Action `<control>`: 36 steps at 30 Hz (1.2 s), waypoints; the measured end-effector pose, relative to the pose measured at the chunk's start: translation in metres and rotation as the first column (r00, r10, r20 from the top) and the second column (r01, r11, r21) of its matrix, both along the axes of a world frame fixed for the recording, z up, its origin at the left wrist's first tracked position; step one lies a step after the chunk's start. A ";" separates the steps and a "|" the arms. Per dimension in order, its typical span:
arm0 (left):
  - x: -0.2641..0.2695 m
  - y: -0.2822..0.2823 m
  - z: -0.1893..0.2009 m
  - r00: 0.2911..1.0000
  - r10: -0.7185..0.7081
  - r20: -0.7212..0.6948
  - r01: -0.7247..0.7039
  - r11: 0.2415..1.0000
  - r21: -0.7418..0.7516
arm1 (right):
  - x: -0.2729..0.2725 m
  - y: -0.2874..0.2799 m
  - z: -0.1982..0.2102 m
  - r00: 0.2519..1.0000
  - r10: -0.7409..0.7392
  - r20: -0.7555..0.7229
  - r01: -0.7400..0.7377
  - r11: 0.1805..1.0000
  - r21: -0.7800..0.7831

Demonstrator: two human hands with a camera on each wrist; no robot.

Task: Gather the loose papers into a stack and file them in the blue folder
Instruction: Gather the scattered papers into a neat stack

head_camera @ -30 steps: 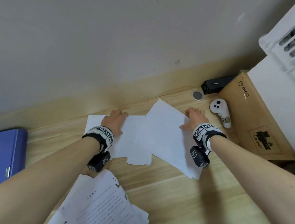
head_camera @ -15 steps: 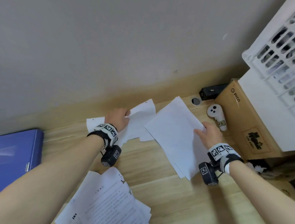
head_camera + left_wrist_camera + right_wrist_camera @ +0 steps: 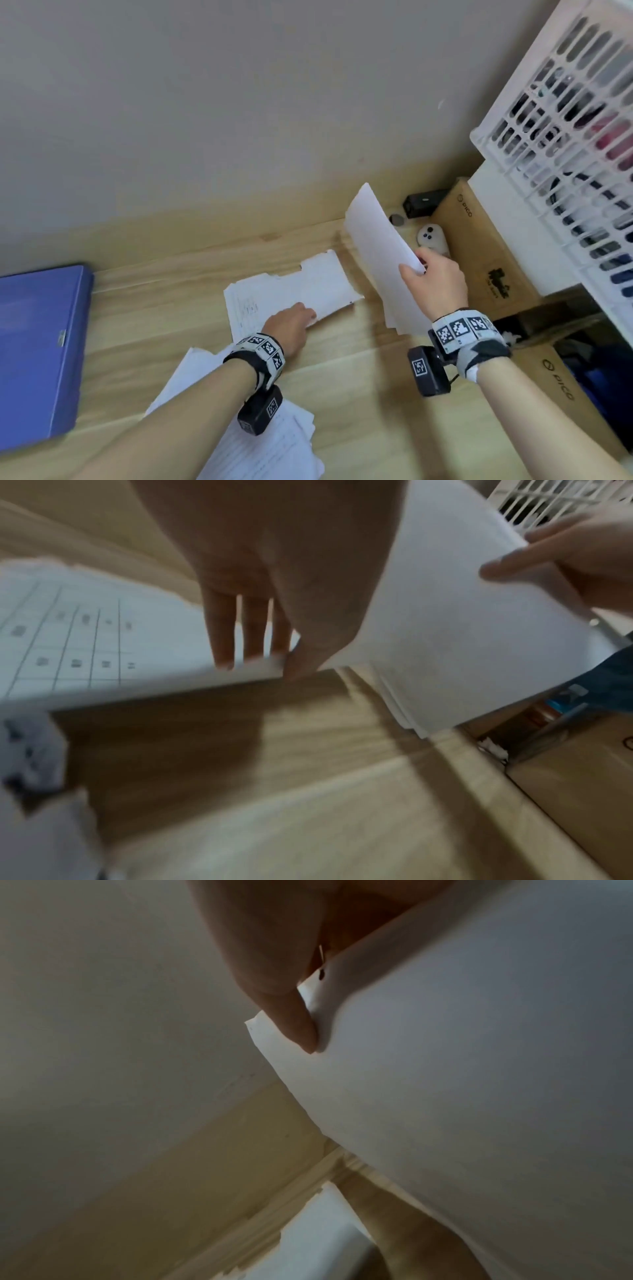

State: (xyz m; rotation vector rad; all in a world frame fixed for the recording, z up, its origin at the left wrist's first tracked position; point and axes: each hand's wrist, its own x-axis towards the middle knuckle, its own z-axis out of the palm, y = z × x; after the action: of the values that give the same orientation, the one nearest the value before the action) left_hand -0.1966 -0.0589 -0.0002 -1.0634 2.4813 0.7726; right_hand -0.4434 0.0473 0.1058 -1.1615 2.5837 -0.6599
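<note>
on the far left the blue folder [image 3: 37, 356] lies shut on the table [image 3: 359, 428], well apart from all the paper. you have to carry every sheet over to it, and a loose pile can slide apart on the way.

near you, under your left arm, a messy pile of printed pages [image 3: 274, 448] waits. it has writing on it, but the words are too small to read. you could forget it, because your arm hides part of it.

your left hand [image 3: 291, 329] pinches the near edge of some sheets with torn edges [image 3: 308, 291], fingers on top and thumb under. one page shows a grid of boxes with tiny marks you cannot read. the torn edge could rip more if you pull fast, and the lower sheets could stay behind.

your right hand [image 3: 435, 281] pinches a thin bunch of white sheets [image 3: 376, 246] at one corner and holds them up off the table, bent in a curve. held by just a corner, they could fan out, crease or slip. they could also bump the white controller [image 3: 432, 238] just behind them.

on the right, the brown box [image 3: 486, 260] says "pico", and so does the box lower down [image 3: 555, 377]. a white basket [image 3: 565, 137] sits above.
</note>
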 end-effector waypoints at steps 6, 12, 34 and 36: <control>0.014 0.031 -0.024 0.981 -0.155 0.115 0.152 0.988 0.029 | 0.034 0.007 -0.008 0.988 0.126 -0.086 -0.123 0.992 0.034; 0.037 0.029 -0.022 0.965 -0.248 0.083 0.236 0.963 0.130 | 0.065 0.001 -0.024 0.959 0.271 -0.078 -0.264 0.961 0.085; 0.062 0.022 -0.032 0.923 0.326 -0.207 -0.243 0.907 0.345 | 0.030 -0.026 -0.136 0.987 0.115 0.112 -0.152 0.897 0.415; 0.052 0.023 -0.033 0.861 0.453 -0.232 -0.335 0.848 0.412 | 0.020 -0.030 -0.139 0.989 0.087 0.119 -0.132 0.877 0.462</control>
State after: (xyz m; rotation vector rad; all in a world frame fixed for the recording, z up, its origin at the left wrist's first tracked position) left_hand -0.1444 -0.0363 -0.0333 -1.4222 2.2407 1.5766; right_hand -0.4229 0.0173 -0.0337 -1.0683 2.3811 -0.0464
